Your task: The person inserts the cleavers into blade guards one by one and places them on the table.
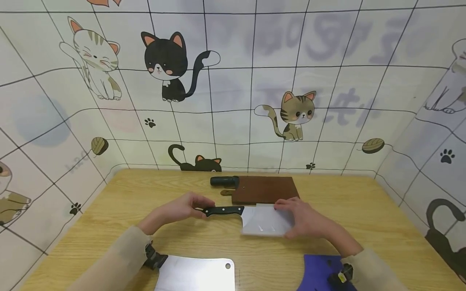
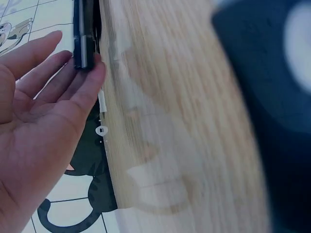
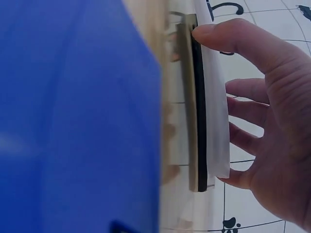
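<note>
A cleaver (image 1: 267, 221) with a black riveted handle and a broad, pale, glossy blade stretches crosswise between the two hands. The left hand (image 1: 187, 208) is at the handle's end; its fingers (image 2: 90, 90) touch the handle (image 2: 83, 43) while the thumb stands apart from it. At the other end, the right hand (image 1: 303, 220) grips the blade's outer edge, with thumb and fingers spread across its width. The right wrist view catches the white blade edge (image 3: 217, 111) between that thumb and the fingertips. Behind the blade lies a brown cutting board (image 1: 267, 190).
Beside the board's left end lies a dark cylindrical handle (image 1: 223, 181). In front are a silvery sheet (image 1: 198, 275) with a corner hole and a blue panel (image 1: 320, 270), under the right wrist. The wooden table (image 1: 145, 186) meets a cat-patterned wall covering (image 1: 233, 89).
</note>
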The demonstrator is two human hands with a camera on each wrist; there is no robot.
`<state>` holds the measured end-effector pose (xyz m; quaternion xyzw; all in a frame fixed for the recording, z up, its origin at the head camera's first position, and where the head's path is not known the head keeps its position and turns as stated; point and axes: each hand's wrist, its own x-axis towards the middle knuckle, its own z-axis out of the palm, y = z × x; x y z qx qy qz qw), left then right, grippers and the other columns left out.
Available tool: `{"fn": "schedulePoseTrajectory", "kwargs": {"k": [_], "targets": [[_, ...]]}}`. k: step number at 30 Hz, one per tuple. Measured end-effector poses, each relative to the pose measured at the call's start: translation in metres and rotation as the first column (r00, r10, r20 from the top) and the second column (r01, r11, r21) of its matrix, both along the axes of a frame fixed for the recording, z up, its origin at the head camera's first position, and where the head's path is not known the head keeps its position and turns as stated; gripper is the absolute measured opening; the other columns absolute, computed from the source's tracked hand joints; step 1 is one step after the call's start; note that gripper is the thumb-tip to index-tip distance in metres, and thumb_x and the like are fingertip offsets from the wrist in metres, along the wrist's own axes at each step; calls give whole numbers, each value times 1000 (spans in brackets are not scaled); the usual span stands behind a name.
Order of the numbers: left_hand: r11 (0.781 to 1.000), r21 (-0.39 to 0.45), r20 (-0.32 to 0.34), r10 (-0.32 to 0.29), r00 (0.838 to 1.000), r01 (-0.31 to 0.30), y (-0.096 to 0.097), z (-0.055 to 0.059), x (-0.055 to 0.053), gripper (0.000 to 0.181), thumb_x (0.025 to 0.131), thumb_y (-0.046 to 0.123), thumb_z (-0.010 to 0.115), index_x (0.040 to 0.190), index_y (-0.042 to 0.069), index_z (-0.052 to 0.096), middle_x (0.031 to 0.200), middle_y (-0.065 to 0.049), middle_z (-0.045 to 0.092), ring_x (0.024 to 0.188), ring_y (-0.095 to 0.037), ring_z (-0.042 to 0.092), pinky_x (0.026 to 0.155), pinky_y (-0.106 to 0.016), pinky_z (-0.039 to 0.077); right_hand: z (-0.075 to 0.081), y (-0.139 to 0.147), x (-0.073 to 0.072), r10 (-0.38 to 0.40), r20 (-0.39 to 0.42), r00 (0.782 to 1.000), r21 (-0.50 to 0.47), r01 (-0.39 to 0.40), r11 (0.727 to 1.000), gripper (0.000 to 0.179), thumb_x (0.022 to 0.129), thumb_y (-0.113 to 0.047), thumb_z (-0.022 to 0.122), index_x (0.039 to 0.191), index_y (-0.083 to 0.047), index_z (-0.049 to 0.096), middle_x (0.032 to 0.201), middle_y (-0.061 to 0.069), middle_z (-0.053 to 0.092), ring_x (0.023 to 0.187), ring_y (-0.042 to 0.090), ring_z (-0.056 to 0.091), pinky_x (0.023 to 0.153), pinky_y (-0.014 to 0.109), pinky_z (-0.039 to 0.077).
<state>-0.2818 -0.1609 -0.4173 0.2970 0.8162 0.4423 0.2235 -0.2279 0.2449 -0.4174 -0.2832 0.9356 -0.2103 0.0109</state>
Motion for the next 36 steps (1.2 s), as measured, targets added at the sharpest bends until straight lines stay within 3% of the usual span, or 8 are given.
{"fn": "schedulePoseTrajectory", "kwargs": {"k": [12, 18, 21, 25, 30, 33, 36], "targets": [[998, -52, 36, -42, 998, 44, 0, 2, 3, 49, 97, 8, 66, 142, -8, 55, 143, -21, 57, 135, -40, 49, 109, -54, 39, -8, -3, 2, 29, 18, 999, 75, -30, 997, 79, 63, -34, 87, 133, -4, 67, 138, 11, 62, 122, 38, 52, 93, 54, 46], [998, -56, 19, -34, 999, 35, -9, 3, 8, 51, 98, 10, 65, 144, -8, 52, 146, -23, 54, 137, -40, 47, 110, -55, 38, -8, -4, 2, 49, 19, 999, 76, -50, 996, 79, 67, -39, 88, 136, -6, 66, 140, 15, 60, 126, 42, 50, 96, 59, 43], [999, -46, 9, -19, 1000, 20, -16, 7, 12, 52, 99, 11, 64, 146, -8, 50, 148, -23, 52, 139, -41, 45, 109, -57, 38, -4, -1, 7, 23, 17, 1000, 70, -24, 997, 81, 68, -42, 90, 136, -6, 65, 144, 19, 56, 130, 47, 47, 99, 65, 40], [1000, -28, -27, -7, 1000, 7, -34, 13, 20, 52, 100, 10, 64, 147, -7, 49, 149, -24, 50, 139, -43, 44, 108, -55, 39, 0, 12, 16, -25, -9, 1000, 65, 26, 998, 85, 71, -48, 91, 139, -6, 63, 151, 22, 49, 134, 54, 42, 100, 71, 36], [1000, 2, -65, -12, 998, 12, -68, 16, 32, 52, 101, 10, 64, 148, -7, 48, 147, -26, 51, 135, -44, 48, 102, -35, 46, 6, 37, 31, -73, 47, 996, -40, 75, 996, 101, 73, -45, 91, 154, -6, 45, 153, 22, 46, 135, 53, 41, 99, 69, 38], [1000, 6, -55, -16, 998, 17, -90, 17, 45, 52, 102, 12, 64, 148, -6, 48, 145, -26, 53, 133, -44, 50, 96, -24, 48, 9, 51, 42, -83, 79, 993, -100, 91, 991, 110, 73, -42, 92, 159, -5, 35, 153, 20, 47, 135, 51, 42, 97, 66, 41], [1000, -2, -37, -27, 999, 27, -107, 16, 62, 52, 102, 13, 65, 147, -5, 50, 145, -25, 54, 132, -41, 52, 95, -23, 48, 7, 64, 55, -69, 42, 997, -89, 73, 993, 111, 73, -45, 92, 159, -5, 35, 152, 16, 50, 133, 46, 45, 96, 59, 44]]}}
